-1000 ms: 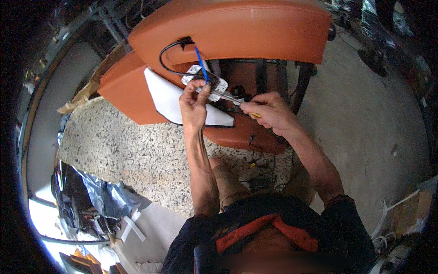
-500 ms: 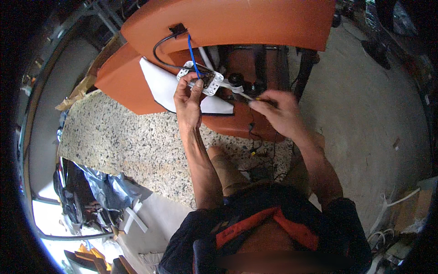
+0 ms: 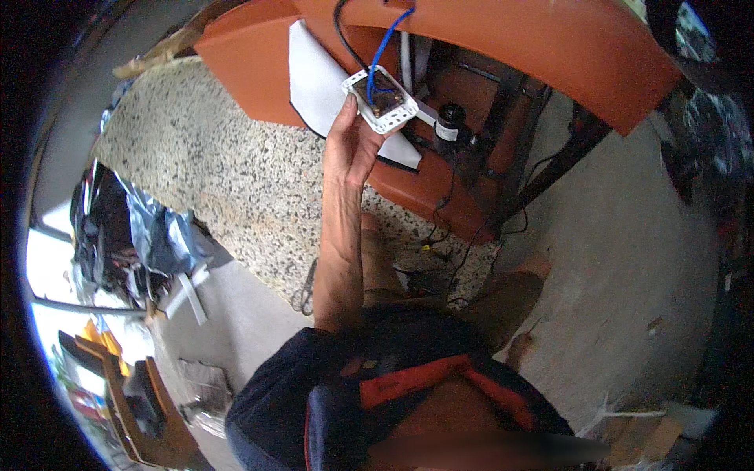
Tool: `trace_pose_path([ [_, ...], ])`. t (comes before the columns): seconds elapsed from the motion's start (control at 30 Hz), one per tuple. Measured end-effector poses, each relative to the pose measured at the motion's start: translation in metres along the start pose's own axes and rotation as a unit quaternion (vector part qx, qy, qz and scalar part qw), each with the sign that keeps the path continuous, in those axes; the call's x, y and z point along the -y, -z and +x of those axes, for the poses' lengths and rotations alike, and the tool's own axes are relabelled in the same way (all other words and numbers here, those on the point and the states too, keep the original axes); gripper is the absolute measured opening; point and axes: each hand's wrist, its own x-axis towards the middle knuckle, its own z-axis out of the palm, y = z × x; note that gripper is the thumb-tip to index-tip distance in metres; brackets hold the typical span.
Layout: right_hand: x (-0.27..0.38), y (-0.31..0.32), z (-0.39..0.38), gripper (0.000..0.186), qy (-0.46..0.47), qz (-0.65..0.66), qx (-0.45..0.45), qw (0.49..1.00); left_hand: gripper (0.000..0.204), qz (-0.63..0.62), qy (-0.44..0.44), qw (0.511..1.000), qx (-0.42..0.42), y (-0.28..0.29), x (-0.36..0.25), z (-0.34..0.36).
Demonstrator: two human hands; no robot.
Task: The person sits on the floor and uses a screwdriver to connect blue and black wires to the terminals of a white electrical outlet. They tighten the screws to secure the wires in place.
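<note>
My left hand (image 3: 355,141) supports a small white rectangular panel (image 3: 379,96) from below, with the thumb along its edge. Slots pierce the panel's rim, and dark parts with small metal terminals fill its recessed middle. A blue cable (image 3: 384,43) and a black cable (image 3: 343,30) run down into that recess. Behind the panel lies a white sheet (image 3: 310,74) with a dark edge, against orange-brown upholstered furniture (image 3: 243,74). My right hand is out of the picture.
Right of the panel stands a black cylindrical part (image 3: 448,124) on the furniture's dark metal frame (image 3: 514,102). Thin black cables (image 3: 452,271) hang toward the floor near my legs. A speckled stone-like slab (image 3: 212,157) lies at left, with crumpled plastic (image 3: 161,228) beyond its edge.
My right hand, with a thin tool at the panel, has gone out of view. The view has shifted, and the panel now lies tilted more face-on in my left hand.
</note>
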Motion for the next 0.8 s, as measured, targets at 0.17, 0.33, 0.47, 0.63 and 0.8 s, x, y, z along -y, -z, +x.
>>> trace_pose_path([
  [0.17,-0.047,-0.054,-0.015,0.036,-0.036,-0.094,0.124,0.987,0.058,-0.018,-0.013,0.998,0.066,-0.006,-0.003,-0.003],
  [0.33,-0.022,-0.044,-0.011,0.036,-0.028,-0.092,0.116,0.989,0.059,0.072,-0.07,0.993,0.066,-0.011,-0.015,-0.007],
  [0.47,0.047,0.01,0.001,0.036,-0.016,0.013,-0.055,0.998,0.07,0.115,-0.128,0.983,0.058,-0.015,-0.039,-0.01],
  [0.63,0.281,0.21,-0.105,0.035,0.352,0.557,-0.125,0.742,0.076,0.261,-0.163,0.951,0.039,-0.025,-0.057,-0.011],
  [0.8,0.472,0.356,-0.389,0.033,0.815,0.393,-0.026,0.424,0.072,0.313,-0.16,0.936,0.026,-0.033,-0.055,-0.014],
])
